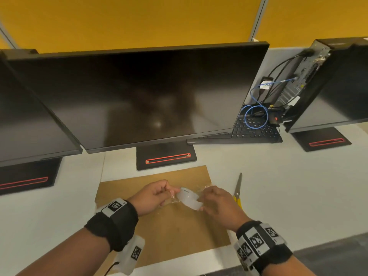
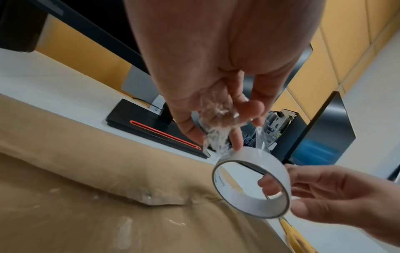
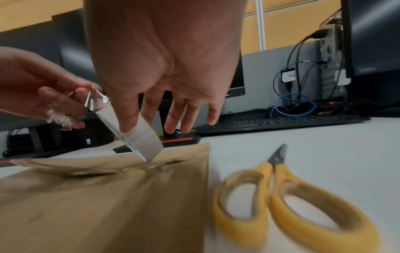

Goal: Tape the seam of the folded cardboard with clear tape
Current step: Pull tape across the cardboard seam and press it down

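Both forearms are extended forward over the desk, each wrist wrapped in a black band with printed markers. The left hand (image 1: 153,196) is raised, its fingers (image 2: 236,137) and thumb pinched on the crumpled free end of tape. The right hand (image 1: 216,202) is curled around the tape roll (image 2: 255,184), thumb inside the ring.

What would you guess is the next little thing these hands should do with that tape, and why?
Probably draw the hands apart to pull out a clean length. The left hand pinches only a crumpled tape end, the right hand holds the tape roll above the folded cardboard, and the scissors lie untouched beside it.
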`<state>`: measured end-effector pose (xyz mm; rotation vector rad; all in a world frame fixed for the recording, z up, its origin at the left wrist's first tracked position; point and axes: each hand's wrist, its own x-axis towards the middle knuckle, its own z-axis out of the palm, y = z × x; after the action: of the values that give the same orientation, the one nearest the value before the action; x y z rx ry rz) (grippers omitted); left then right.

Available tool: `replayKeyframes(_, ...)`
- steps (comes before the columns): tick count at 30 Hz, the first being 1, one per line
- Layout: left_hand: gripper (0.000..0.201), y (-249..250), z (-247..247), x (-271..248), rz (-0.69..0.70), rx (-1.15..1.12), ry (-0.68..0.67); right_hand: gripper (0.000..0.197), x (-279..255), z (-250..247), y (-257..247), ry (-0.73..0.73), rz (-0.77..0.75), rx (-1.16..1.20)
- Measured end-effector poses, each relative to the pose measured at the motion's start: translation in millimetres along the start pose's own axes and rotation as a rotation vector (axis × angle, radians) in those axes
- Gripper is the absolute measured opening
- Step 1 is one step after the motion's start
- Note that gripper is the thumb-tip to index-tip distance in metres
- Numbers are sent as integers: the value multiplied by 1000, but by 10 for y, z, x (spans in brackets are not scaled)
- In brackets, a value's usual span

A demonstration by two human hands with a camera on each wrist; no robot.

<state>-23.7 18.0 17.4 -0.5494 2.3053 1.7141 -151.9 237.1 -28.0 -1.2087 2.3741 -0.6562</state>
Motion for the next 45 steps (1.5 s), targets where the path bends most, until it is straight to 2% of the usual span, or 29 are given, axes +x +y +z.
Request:
replayKeyframes(2, 19, -9, 15, 33, -8, 34, -12, 31, -63, 42, 90, 110, 161, -2)
replayKeyframes(4, 19, 14, 24, 48, -16, 58, -11, 34, -129, 41, 198, 226, 413, -1)
replayKeyframes(6, 18, 47, 30, 56, -24, 73, -8, 36, -187, 60, 304, 201, 580, -17)
replayKeyframes(8, 18, 66, 15, 66, -32, 103, -5, 36, -211, 101, 364, 146, 624, -48)
replayKeyframes(11, 17, 77, -35, 86, -40, 114, -17, 35, -194, 107, 384, 199, 637, -25)
replayKeyframes(13, 19, 70, -63, 103, -51, 142, -27, 33, -196, 83, 399, 197, 629, -91)
replayKeyframes(15, 20, 62, -81, 116, -67, 155, -38, 35, -217, 50, 435, 120, 621, -205)
replayKeyframes(19, 20, 43, -104, 134, -91, 155, -61, 45, -208, -51, 506, 3, 586, -284)
replayKeyframes(27, 13, 84, -136, 158, -101, 188, -60, 41, -240, -122, 663, -9, 566, -441)
replayKeyframes(29, 20, 109, -139, 168, -115, 186, -60, 41, -232, -130, 652, -18, 555, -510)
replayKeyframes(33, 29, 145, -152, 191, -129, 226, -67, 45, -220, -198, 635, -64, 554, -351)
replayKeyframes(40, 22, 250, -183, 198, -127, 248, -108, 48, -67, -697, 325, -129, 194, 58)
replayKeyframes(42, 23, 273, -203, 206, -138, 261, -91, 52, -31, -817, 181, -174, 97, 86)
replayKeyframes(45, 20, 311, -204, 217, -145, 261, -82, 47, 17, -919, 4, -254, -44, 0)
